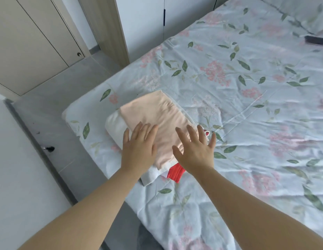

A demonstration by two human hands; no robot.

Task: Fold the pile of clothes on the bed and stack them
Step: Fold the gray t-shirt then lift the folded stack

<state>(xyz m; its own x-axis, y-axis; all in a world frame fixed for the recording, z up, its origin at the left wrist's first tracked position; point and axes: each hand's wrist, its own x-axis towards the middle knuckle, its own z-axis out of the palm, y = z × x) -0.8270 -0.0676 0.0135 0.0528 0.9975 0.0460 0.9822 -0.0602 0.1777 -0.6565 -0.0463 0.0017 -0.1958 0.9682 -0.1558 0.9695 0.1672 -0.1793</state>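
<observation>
While both bare forearms are stretching forward from the bottom of the view, the left hand (139, 150) and the right hand (195, 150) are lying palm-down, side by side, over the near end of a stack of folded clothes. Both hands are holding nothing: the fingers are straight and spread, the thumbs pointing inward toward each other. Whether the palms are pressing on the cloth or hovering just above it cannot be told. A folded peach garment (157, 112) is sitting on top of the stack, a folded white cloth (114, 125) is showing beneath it along the left and near edges, and a red garment (176, 173) is peeking out at the bottom, between the two wrists. The stack is resting near the left corner of the bed, on a pale floral bedsheet (247, 105). Beyond the bed's edge, a grey tiled floor (54, 98) is running toward beige cabinet doors (30, 42).
</observation>
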